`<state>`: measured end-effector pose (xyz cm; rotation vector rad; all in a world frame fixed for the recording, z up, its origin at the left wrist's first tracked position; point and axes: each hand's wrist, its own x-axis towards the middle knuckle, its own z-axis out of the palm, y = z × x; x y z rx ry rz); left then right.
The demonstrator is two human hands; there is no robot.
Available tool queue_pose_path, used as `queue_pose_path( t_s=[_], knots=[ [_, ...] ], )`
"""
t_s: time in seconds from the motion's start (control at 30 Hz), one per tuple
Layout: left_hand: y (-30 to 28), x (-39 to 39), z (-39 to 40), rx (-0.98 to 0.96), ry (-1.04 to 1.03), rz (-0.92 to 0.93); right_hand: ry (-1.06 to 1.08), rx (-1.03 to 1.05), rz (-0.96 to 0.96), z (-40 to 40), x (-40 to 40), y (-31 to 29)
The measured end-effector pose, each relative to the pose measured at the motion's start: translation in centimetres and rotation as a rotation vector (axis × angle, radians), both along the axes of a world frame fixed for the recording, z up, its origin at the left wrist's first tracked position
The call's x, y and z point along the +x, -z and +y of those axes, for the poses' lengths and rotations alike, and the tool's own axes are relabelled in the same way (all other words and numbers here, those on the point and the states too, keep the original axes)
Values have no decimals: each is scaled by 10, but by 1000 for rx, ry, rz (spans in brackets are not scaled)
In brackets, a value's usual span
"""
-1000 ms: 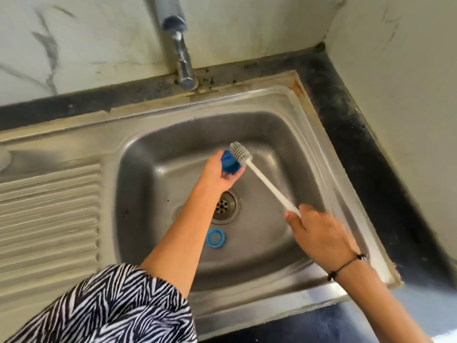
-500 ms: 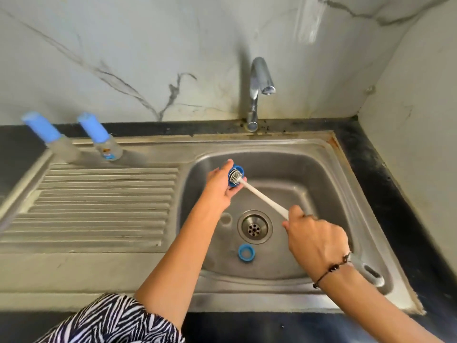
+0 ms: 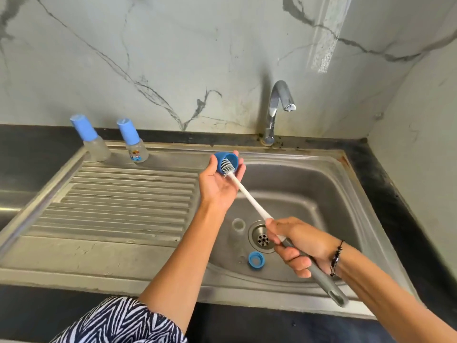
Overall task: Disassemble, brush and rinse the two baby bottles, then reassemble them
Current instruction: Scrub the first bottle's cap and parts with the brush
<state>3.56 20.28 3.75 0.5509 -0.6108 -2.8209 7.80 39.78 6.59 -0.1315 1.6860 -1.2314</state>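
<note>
From the head view, the left hand [image 3: 220, 184] cradles a blue cap [image 3: 226, 162] in curled fingers over the left edge of the sink [image 3: 329, 194], while the right hand [image 3: 300, 243] is wrapped tight round the brush [image 3: 249, 196], its bristle head pushed right inside that cap. Down in the basin a blue ring [image 3: 256, 260] lies just beside the drain [image 3: 262, 236] with a clear small piece [image 3: 238, 224] on the drain's other side, and two capped baby bottles [image 3: 132, 142] stand side by side at the back of the ribbed drainboard [image 3: 118, 201], well left of the tap [image 3: 275, 110].
</note>
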Motion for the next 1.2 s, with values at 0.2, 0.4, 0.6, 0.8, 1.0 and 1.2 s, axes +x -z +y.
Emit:
queue_pose_path(
  t_s=[0.2,0.4,0.6,0.8,1.0,1.2],
  knots=[
    [-17,-8,-10,-21,39,20,-47,269,403,-8,-4,-3],
    [-26,-25,-20,-230,36,-247,-180,867,1141,-13,-11,-2],
    [-36,-33,-21,-396,20,-230,-177,782,1094,-15,-16,-2],
    [-37,-26,-25,-232,134,69,-22,346,684,-2,-24,-12],
    [-34,-27,-12,-291,92,136,20,26,62,5,-11,-18],
    [-31,-26,1,-117,106,20,-29,340,618,0,-11,-7]
  ],
)
